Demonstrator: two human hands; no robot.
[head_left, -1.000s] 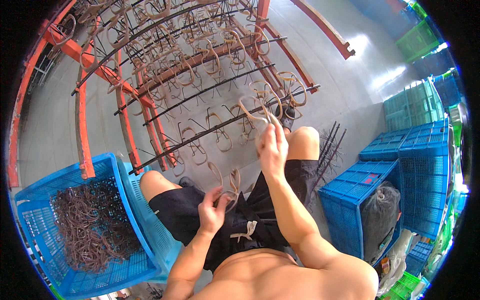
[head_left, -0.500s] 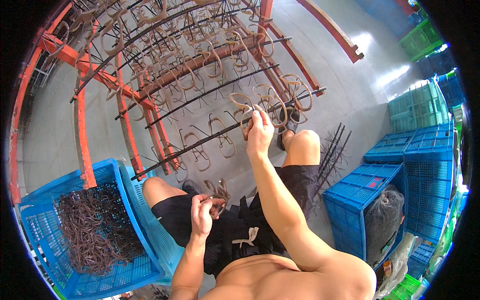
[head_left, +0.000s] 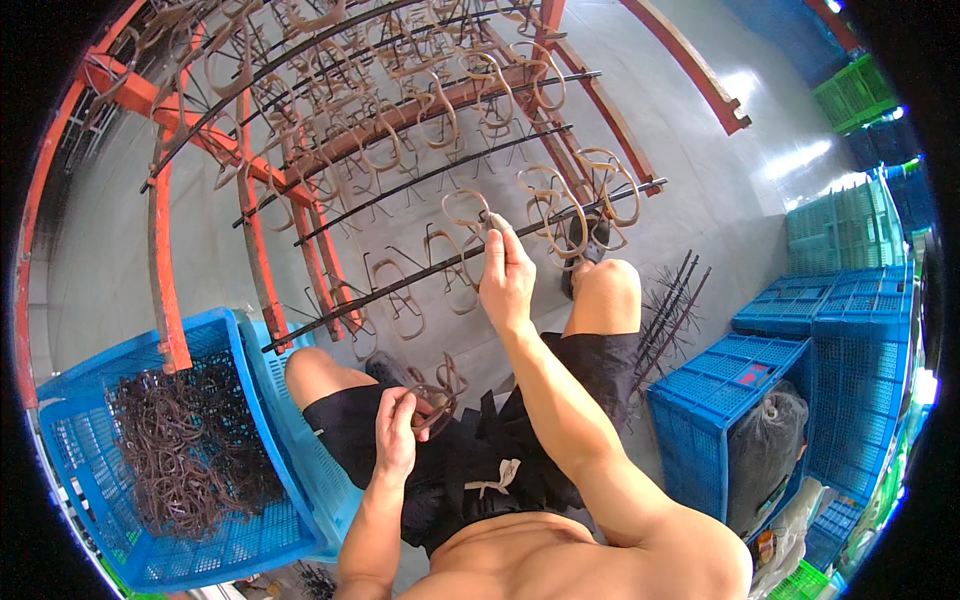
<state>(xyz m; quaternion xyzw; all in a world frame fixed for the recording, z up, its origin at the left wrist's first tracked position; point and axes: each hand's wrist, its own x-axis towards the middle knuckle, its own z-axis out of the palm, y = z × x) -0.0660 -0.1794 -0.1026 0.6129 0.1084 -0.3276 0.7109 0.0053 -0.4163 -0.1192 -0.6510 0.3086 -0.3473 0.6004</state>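
Observation:
A long black rod with wire hooks slants across in front of my knees, bearing several brown eyeglass frames. My right hand is at this rod, its thumb and fingers pinching one brown eyeglass frame. Part of that frame is behind the rod and my fingers, so I cannot tell whether it sits on a hook. Above my lap, my left hand is closed around a small bunch of brown eyeglass frames, whose loops stick out past the fingers.
An orange-red metal rack carries more hooked rods full of frames. At my left stands a blue basket with a dark brown heap of frames. Blue crates are stacked at right, beside loose hooked rods on the floor.
My right hand has shifted slightly left along the rod, and the frame at its fingertips now shows farther left. My left hand still holds its bunch, tilted a little differently.

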